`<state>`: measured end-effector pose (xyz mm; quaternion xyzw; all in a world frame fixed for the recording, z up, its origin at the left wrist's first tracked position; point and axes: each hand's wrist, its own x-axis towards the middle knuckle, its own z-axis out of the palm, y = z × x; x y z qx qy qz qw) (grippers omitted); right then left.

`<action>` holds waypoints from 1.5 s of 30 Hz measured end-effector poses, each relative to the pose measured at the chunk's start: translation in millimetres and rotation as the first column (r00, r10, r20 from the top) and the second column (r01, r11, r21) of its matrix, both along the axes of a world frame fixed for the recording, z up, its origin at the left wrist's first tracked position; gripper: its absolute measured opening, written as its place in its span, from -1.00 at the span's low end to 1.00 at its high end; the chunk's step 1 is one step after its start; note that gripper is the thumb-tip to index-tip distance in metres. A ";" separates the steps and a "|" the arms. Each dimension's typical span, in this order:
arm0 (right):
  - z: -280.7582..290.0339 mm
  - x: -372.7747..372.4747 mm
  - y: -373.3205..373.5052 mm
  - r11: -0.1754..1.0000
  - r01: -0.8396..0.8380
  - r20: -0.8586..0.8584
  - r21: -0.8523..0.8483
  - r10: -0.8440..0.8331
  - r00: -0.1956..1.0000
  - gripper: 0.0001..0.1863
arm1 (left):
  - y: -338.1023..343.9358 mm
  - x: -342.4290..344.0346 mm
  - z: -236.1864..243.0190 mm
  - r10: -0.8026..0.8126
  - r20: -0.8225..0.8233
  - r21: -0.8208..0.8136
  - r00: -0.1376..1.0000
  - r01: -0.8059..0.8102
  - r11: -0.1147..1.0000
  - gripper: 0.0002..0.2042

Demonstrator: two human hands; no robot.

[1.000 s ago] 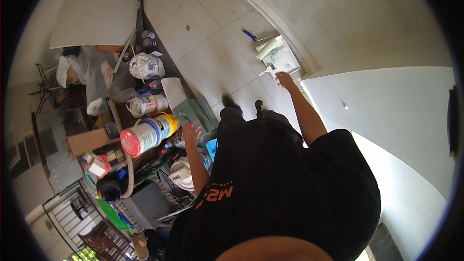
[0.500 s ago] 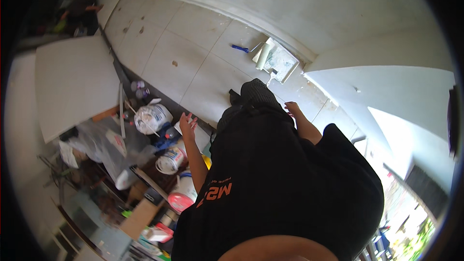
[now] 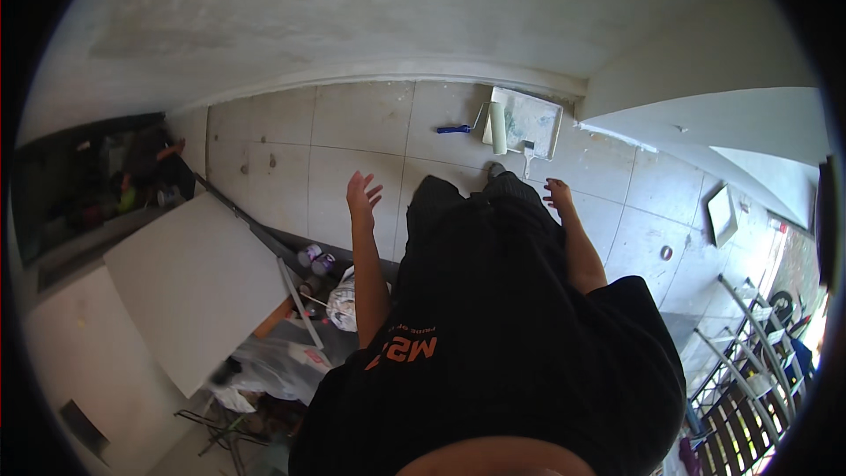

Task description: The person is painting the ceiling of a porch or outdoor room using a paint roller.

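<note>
My left hand (image 3: 363,194) hangs in the air over the tiled floor, fingers spread and holding nothing. On the other side of my legs my right hand (image 3: 557,194) is also empty, its fingers loosely bent and apart. Nearest to it is a paintbrush (image 3: 529,155) with a pale handle, at the front edge of a white paint tray (image 3: 545,110). A paint roller (image 3: 499,130) with a pale sleeve lies across the tray's left side. Its blue handle (image 3: 454,130) reaches out over the floor. Neither hand touches these tools.
A wall runs behind the tray. At left stand a large white board (image 3: 198,273) and a whitish bucket (image 3: 342,304) amid clutter. A tape roll (image 3: 666,252), a white tray-like piece (image 3: 723,216) and a metal ladder (image 3: 758,344) are at right. Another person (image 3: 172,154) is far left.
My view has turned leftward, and I have stepped so that one foot shows near the tray. Most of the clutter on the left is now hidden. Both hands remain empty.
</note>
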<state>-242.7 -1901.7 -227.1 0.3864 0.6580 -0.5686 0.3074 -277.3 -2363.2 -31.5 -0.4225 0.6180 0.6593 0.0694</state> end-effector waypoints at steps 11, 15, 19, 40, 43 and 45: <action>-3.8 -82.9 -115.1 0.891 0.430 -0.059 -0.146 -0.442 0.895 -0.61 | -38.0 -117.7 -23.6 -0.468 -0.007 -0.081 0.884 0.466 0.881 -0.48; -35.6 -91.4 -169.3 0.655 0.755 -0.084 -0.031 -0.754 0.651 -0.70 | -40.4 -112.1 -52.8 -0.641 0.054 -0.006 0.766 0.642 0.766 -0.57; -105.5 -111.9 -257.5 0.672 0.732 0.160 -0.109 -0.715 0.680 -0.68 | -52.9 -123.6 -116.5 -0.747 0.067 -0.065 0.661 0.750 0.658 -0.65; -307.3 -236.0 -367.4 0.218 0.916 -0.024 0.337 -0.970 0.240 -0.67 | -71.6 -116.7 -202.2 -0.921 0.302 -0.606 0.244 0.796 0.012 -0.62; -297.3 -194.6 -325.1 0.210 0.842 -0.144 0.496 -0.937 0.318 -0.69 | -51.4 -103.1 -209.5 -0.935 0.273 -0.570 0.227 0.821 0.033 -0.62; -265.2 -177.7 -326.9 0.345 0.706 -0.143 0.618 -0.834 0.533 -0.68 | -62.6 -106.0 -205.7 -0.937 0.266 -0.590 0.228 0.807 0.029 -0.64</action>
